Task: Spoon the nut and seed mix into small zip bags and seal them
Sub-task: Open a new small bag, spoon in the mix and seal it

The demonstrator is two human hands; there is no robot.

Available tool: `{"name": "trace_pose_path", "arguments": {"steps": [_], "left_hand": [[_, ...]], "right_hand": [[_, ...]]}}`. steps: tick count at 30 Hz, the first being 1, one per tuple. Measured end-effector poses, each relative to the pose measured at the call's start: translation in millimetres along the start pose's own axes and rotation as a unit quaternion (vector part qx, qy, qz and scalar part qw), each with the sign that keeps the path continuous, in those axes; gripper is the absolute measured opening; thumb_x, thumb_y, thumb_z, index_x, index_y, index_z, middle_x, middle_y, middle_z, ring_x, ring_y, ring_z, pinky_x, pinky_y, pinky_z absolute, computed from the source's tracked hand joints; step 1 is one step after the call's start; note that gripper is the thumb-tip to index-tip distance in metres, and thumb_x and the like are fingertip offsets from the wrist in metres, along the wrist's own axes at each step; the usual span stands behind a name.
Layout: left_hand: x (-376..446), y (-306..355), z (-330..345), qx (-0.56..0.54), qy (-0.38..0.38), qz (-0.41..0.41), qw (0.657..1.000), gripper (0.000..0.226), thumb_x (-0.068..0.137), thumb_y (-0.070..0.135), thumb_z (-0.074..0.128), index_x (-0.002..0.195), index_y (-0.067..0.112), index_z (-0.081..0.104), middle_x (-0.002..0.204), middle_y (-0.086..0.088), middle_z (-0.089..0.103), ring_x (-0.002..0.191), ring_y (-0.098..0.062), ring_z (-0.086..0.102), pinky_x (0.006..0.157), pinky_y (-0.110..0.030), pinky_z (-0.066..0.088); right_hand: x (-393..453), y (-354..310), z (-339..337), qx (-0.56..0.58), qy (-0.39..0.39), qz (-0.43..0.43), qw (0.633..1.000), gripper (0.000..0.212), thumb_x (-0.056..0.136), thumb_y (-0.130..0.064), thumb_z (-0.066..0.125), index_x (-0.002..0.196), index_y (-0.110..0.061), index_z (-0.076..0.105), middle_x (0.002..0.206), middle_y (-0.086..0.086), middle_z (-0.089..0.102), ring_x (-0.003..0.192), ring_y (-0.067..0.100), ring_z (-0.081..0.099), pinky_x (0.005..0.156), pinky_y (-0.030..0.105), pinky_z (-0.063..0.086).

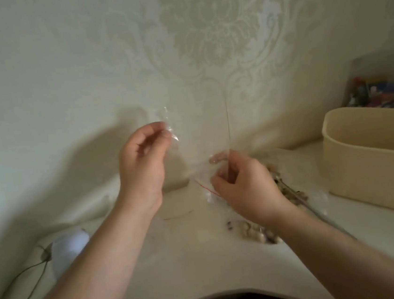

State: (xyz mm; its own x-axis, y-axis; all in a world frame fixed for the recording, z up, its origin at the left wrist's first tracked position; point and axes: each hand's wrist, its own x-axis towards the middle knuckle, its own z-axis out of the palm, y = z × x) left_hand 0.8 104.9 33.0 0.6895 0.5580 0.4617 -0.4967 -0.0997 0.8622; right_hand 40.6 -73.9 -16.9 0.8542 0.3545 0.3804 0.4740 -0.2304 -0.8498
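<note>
Pinching a clear zip bag (191,155) between them, left hand (143,160) higher, right hand (241,183) lower.

Two hands, left (140,160) and right (241,183), over one worktop (192,268); one clear zip bag (200,168) held up, one filled bag of nuts (257,233), one spoon (321,216), one beige tub (374,161), one white lamp (67,247), one cable (27,286)
</note>
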Motion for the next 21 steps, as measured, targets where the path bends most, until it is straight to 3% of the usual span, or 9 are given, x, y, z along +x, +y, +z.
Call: {"name": "trace_pose_path", "arguments": {"steps": [3,5,8,11,15,17,21], "left_hand": [[2.7,15.4,-27.6,0.013,0.048,0.022,0.999,0.018,0.098,0.000,0.066,0.094,0.017,0.072,0.069,0.012,0.068,0.061,-0.005,0.055,0.064,-0.018,0.046],[1.5,21.1,-41.5,0.012,0.062,0.020,0.998,0.020,0.099,0.003,0.066,0.089,0.020,0.072,0.068,0.013,0.065,0.063,-0.007,0.052,0.063,-0.020,0.045],[-3.3,22.7,-56.0,0.012,0.067,-0.004,0.998,0.022,0.097,0.014,0.072,0.079,0.027,0.076,0.069,0.010,0.063,0.068,-0.011,0.053,0.065,-0.024,0.044],[-9.8,18.9,-62.2,0.012,0.052,-0.033,0.998,0.015,0.097,0.020,0.073,0.084,0.026,0.079,0.080,0.005,0.072,0.079,-0.016,0.061,0.072,-0.031,0.047],[-19.6,10.3,-49.6,0.015,0.030,-0.048,0.998,0.011,0.101,0.009,0.066,0.095,0.014,0.074,0.085,-0.002,0.076,0.077,-0.016,0.064,0.075,-0.031,0.052],[-25.6,6.2,-30.9,-0.008,0.016,-0.079,0.997,0.010,0.101,0.004,0.064,0.094,0.010,0.069,0.085,-0.005,0.075,0.077,-0.018,0.069,0.074,-0.031,0.057],[-37.4,-4.9,15.4,-0.076,-0.052,-0.164,0.982,0.008,0.101,0.004,0.063,0.093,0.006,0.064,0.082,-0.008,0.073,0.076,-0.021,0.073,0.069,-0.030,0.061]], "right_hand": [[-2.5,-18.6,29.0,-0.097,-0.022,-0.099,0.990,0.026,0.091,-0.011,0.066,0.109,-0.028,0.072,0.077,-0.013,0.059,0.066,0.005,0.056,0.065,0.010,0.043],[0.6,-17.8,55.9,-0.153,-0.040,-0.169,0.973,0.030,0.087,-0.005,0.065,0.110,-0.021,0.073,0.083,-0.010,0.056,0.070,0.008,0.054,0.069,0.020,0.048],[9.3,-13.8,84.6,-0.227,-0.088,-0.147,0.959,0.036,0.090,-0.013,0.071,0.125,-0.016,0.068,0.105,0.005,0.060,0.090,0.029,0.064,0.077,0.043,0.057],[9.5,-12.1,83.3,-0.221,-0.132,-0.105,0.961,0.059,0.085,-0.029,0.085,0.136,-0.013,0.062,0.120,0.007,0.062,0.091,0.025,0.067,0.087,0.041,0.056],[2.3,-17.9,49.3,-0.081,-0.027,-0.131,0.988,0.040,0.085,-0.024,0.085,0.123,-0.023,0.072,0.106,-0.009,0.065,0.076,0.008,0.068,0.075,0.017,0.054],[2.5,-21.1,26.1,-0.058,0.021,-0.156,0.986,0.040,0.085,-0.025,0.084,0.123,-0.028,0.070,0.106,-0.012,0.061,0.080,0.008,0.066,0.072,0.017,0.054],[10.1,-13.2,-13.6,-0.158,0.089,-0.209,0.961,0.041,0.087,-0.026,0.081,0.125,-0.025,0.067,0.116,-0.009,0.056,0.083,0.009,0.058,0.070,0.027,0.055]]}}
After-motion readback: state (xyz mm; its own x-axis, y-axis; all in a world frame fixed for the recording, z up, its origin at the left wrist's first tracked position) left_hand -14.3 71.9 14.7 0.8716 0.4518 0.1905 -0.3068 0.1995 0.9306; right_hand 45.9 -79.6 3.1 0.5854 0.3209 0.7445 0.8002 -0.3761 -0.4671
